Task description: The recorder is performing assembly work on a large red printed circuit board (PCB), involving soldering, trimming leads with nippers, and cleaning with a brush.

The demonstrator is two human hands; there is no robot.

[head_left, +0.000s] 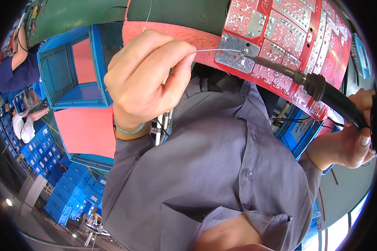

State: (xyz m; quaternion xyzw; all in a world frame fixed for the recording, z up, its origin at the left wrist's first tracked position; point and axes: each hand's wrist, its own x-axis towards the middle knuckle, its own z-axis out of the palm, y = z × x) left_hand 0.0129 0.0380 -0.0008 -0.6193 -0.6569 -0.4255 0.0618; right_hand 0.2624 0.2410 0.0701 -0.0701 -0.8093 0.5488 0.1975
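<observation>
My left hand (pixel 148 77) pinches a thin solder wire (pixel 218 50) between thumb and fingers, its end reaching a metal pad on the red circuit board (pixel 289 37). My right hand (pixel 352 134) grips the black handle of a soldering iron (pixel 322 90) at the right edge. The iron's tip meets the wire's end at the board's lower left corner. The board lies on a pink foam pad (pixel 171 35) over a green bench surface. A green bangle circles my left wrist. My grey shirt fills the lower middle of the view.
Blue plastic crates (pixel 71 67) lined with pink foam sit at the left, with stacks of blue bins (pixel 67 188) below them. Another person in dark blue (pixel 14 67) works at the far left. A blue device with cables (pixel 297 129) sits under the board.
</observation>
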